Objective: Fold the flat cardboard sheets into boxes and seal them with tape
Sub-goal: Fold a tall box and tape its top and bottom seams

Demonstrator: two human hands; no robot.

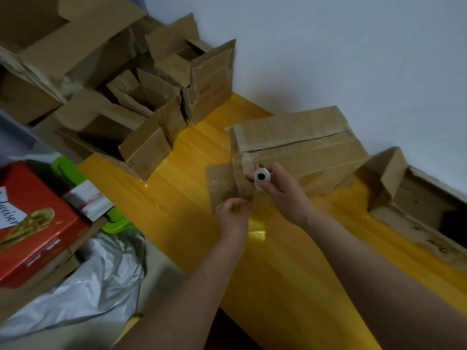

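Observation:
A folded cardboard box point(303, 145) lies on the yellow table point(177, 198) against the wall, its top seam covered with clear tape. A strip of clear tape point(236, 178) runs from the box's near-left end down toward me. My left hand point(233, 215) pinches the strip's lower end, where a roll may be, though I cannot make it out. My right hand point(280, 195) grips a small white utility knife point(262, 176) with a black dot, its blade tip up beside the tape at the box's end.
Several open cardboard boxes point(141, 117) crowd the table's far left. Another open, worn box point(417, 205) stands at the right by the wall. A red carton point(32, 223), green lids point(65, 170) and a grey plastic bag point(88, 286) lie left of the table.

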